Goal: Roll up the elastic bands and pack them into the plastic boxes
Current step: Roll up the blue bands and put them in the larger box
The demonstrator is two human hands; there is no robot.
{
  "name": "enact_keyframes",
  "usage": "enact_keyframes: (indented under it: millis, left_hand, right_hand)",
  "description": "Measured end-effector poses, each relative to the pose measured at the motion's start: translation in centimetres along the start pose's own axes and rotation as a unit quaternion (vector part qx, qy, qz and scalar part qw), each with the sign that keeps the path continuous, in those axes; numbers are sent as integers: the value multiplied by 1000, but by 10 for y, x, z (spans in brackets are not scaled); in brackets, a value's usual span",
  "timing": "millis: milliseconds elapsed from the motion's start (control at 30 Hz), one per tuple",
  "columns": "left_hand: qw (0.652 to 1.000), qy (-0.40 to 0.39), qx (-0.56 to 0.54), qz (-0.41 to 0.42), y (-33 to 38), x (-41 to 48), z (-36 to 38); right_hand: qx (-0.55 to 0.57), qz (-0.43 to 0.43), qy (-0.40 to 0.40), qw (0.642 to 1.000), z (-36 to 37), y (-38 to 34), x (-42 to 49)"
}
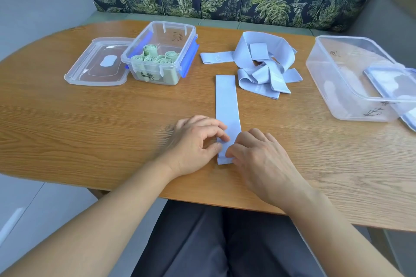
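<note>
- The flat blue band [226, 101] lies lengthways on the wooden table [90, 123], running from 12 o'clock down to 6 o'clock in front of the person. That lie likely lets a roll travel straight away from the body.
- The left hand [198, 141] pinches the band's near end between thumb and forefinger, and the right hand [258, 157] curls its fingers onto the same end from the other side. The end is already folded over once, so I judge the roll is only starting.
- At 1 o'clock from the hands sits the pile of blue bands [263, 67], loose and tangled, within reach as the stock still to roll. I cannot count them exactly, but there are several.
- At 11 o'clock the small clear box [188, 36] holds green rolls [149, 59] standing on end, at least five. It looks nearly full.
- Its lid [96, 63] lies flat just beside it at 9 o'clock.
- At 2 o'clock the large clear box [333, 69] holds no rolls, probably meant for the blue ones. The second lid [391, 83] leans on its rim.
- Count: two boxes, two lids, one band being rolled.
</note>
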State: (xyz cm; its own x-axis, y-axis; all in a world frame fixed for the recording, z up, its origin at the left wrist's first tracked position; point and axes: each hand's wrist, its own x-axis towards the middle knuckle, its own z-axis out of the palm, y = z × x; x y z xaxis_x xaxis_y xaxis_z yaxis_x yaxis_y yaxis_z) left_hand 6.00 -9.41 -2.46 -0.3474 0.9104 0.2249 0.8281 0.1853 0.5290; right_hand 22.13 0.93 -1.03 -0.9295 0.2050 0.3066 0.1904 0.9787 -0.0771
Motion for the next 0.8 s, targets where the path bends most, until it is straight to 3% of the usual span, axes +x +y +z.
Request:
enact_keyframes:
  millis: [433,800]
  left_hand:
    - [997,-43,-49,-34,-3,7,-6]
    - [997,-38,-58,-35,0,7,-8]
  right_hand:
    - [-3,21,83,996,7,-3,-3]
    - [-47,35,58,997,8,-1,-2]
